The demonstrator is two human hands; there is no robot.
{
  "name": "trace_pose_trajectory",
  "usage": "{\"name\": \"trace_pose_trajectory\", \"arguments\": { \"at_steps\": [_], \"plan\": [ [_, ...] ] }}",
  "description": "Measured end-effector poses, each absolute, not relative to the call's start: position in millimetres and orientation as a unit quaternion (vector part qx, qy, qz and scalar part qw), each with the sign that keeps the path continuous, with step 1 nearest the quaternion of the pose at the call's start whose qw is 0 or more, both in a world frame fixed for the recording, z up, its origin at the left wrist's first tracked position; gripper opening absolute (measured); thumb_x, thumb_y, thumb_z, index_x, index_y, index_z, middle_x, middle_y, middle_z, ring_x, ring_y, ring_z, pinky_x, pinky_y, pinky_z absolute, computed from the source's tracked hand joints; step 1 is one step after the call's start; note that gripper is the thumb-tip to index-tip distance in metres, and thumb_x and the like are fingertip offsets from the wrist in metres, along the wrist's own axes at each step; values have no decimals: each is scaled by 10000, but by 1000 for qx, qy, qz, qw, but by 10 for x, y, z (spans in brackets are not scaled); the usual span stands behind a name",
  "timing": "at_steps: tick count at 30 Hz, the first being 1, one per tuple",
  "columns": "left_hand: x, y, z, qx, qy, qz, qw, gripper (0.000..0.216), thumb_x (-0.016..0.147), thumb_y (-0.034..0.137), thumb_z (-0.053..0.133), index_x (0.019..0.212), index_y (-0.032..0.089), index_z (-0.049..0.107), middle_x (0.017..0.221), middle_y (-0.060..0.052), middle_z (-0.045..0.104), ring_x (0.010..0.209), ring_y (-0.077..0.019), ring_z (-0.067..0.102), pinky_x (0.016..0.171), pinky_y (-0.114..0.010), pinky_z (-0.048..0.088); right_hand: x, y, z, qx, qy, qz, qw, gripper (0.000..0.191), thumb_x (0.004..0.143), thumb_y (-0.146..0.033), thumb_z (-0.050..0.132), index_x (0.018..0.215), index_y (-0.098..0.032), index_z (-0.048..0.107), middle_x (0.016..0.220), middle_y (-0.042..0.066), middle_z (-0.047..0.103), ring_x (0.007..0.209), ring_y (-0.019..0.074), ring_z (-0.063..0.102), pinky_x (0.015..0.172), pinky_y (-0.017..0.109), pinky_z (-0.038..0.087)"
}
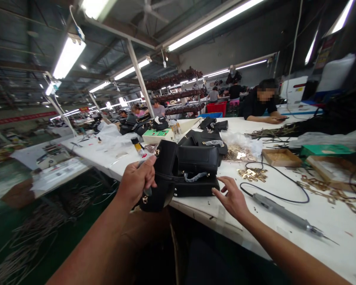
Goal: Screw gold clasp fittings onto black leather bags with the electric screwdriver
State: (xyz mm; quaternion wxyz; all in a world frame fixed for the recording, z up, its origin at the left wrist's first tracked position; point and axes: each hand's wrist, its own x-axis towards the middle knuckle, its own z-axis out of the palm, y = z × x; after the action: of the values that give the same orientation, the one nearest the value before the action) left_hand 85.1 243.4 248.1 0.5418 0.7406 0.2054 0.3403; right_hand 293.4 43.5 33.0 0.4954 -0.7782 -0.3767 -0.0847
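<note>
My left hand (138, 177) is closed around the plastic-wrapped handle of a black handbag (163, 198) with gold-coloured fittings. That bag is tipped on its side at the table's front edge, partly beyond it. Just right of it, a second black handbag (198, 158) lies on the table, its short handle (195, 177) wrapped in clear plastic. Fingers spread, my right hand (233, 198) is at the right end of this second bag; whether its fingertips touch the bag I cannot tell. More black bags (192, 138) are piled behind.
A grey electric screwdriver (284, 211) with a cord lies on the white table (338, 221) at the right. Gold metal pieces (252, 174) and a cardboard tray (280, 157) are behind it. Another person (261, 103) leans on the far side. A small bottle (137, 145) stands left.
</note>
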Motion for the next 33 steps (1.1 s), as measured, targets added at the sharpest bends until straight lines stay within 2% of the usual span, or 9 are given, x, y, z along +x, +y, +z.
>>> {"name": "trace_pose_trajectory", "arguments": {
  "at_steps": [3,5,8,10,18,23,26,29,33],
  "plan": [
    [667,2086,2643,679,164,250,670,586,818,549,726,523,206,355,462,86,352,332,-53,331,390,-239,481,2612,163,780,-692,-435,-148,557,510,939,-384,660,1415,-273,516,1371,117,534,829,173,662,719,352,593],
    [608,1861,2634,652,149,177,722,601,793,564,756,539,200,350,464,95,356,324,-42,313,362,-224,473,2385,-63,1093,-650,-481,-208,550,606,925,-327,689,1480,-288,449,1400,127,518,986,220,661,819,393,596],
    [594,1523,2456,640,112,55,758,600,789,603,749,554,194,378,457,100,371,310,-31,295,341,-210,472,2086,-459,1428,-627,-554,-286,466,677,913,-263,704,1523,-294,410,1475,149,478,1270,317,554,993,502,533],
    [616,1321,2283,636,82,-13,767,596,803,621,726,562,196,384,449,103,361,306,-30,295,343,-202,474,1936,-717,1533,-623,-593,-321,396,628,916,-243,701,1493,-296,459,1529,163,429,1335,360,497,1015,555,495],
    [701,995,1897,537,16,-64,841,610,833,607,694,572,202,318,472,109,340,310,-27,279,341,-189,436,1524,-1176,1478,-644,-576,-375,336,375,922,-198,678,1294,-221,634,1235,157,584,1125,324,565,884,470,478],
    [869,1099,1806,532,-23,-140,835,602,852,615,666,580,203,321,467,112,325,308,-23,246,331,-180,397,1413,-1158,1594,-658,-621,-336,262,258,996,-302,603,1238,-249,678,1237,104,660,1250,319,523,1014,492,381],
    [1067,1110,1711,596,-31,-203,777,551,813,667,683,634,188,476,478,112,362,315,-32,297,360,-205,431,1432,-1161,1713,-677,-656,-249,222,263,1056,-279,474,1198,-237,692,1090,65,728,1113,251,617,996,446,369],
    [1301,1046,1601,702,-36,-212,678,546,805,694,670,777,149,655,541,61,502,379,-80,465,406,-234,446,1463,-1216,1688,-731,-625,-157,226,186,1015,-326,588,1101,-226,721,916,37,722,842,183,647,766,330,408],
    [1448,900,1506,828,-82,-48,553,487,853,606,668,993,144,732,827,-42,716,694,-158,669,608,-262,529,1509,-1402,1411,-808,-515,-72,277,200,973,-398,666,1030,-224,749,853,24,704,772,164,642,670,270,397]
  ]
}}
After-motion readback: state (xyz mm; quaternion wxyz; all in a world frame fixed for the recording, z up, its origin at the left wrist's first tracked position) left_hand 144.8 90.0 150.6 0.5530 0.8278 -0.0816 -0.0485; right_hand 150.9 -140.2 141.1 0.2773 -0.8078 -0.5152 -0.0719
